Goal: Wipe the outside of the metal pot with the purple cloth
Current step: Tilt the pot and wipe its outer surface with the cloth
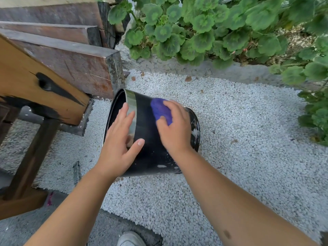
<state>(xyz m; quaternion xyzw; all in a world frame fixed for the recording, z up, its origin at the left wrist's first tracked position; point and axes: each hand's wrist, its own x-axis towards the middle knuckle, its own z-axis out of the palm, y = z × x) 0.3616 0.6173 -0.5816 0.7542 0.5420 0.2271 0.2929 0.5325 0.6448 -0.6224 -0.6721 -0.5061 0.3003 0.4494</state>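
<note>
Metal pot [150, 139] lies on its side on white gravel [248, 139], open mouth toward the wooden bench [35, 82] at left, base toward the right. Outer wall is dark, with a bright bare-metal band just behind the rim. Pale smears and specks show near the base and along the lower wall.

Left hand [119, 139]: palm flat on the upper wall near the rim, fingers [124, 112] spread and extended, thumb splayed toward the middle of the pot. It presses down, no wrap-around grip.

Right hand [175, 126]: fingers curled over the bunched purple cloth [160, 110], pressing it onto the dark wall toward the base end. Cloth shows only between thumb and forefinger; the rest is hidden under the palm.

Handling judgement:
- Pot looks rigid and thin-walled, probably light for its bulk. A cylinder on loose stones will likely roll or skid under sideways rubbing, so the bracing hand matters.
- Wall looks smooth, possibly slick; a flat palm near the rim, where the wall is stiffest, seems the sound place to steady it.
- Rim edge may be sharp; keep fingertips off it.
- Cloth is soft and conforms to the curve.

Underside against the gravel is out of sight; reaching it would call for rolling the pot.
</note>
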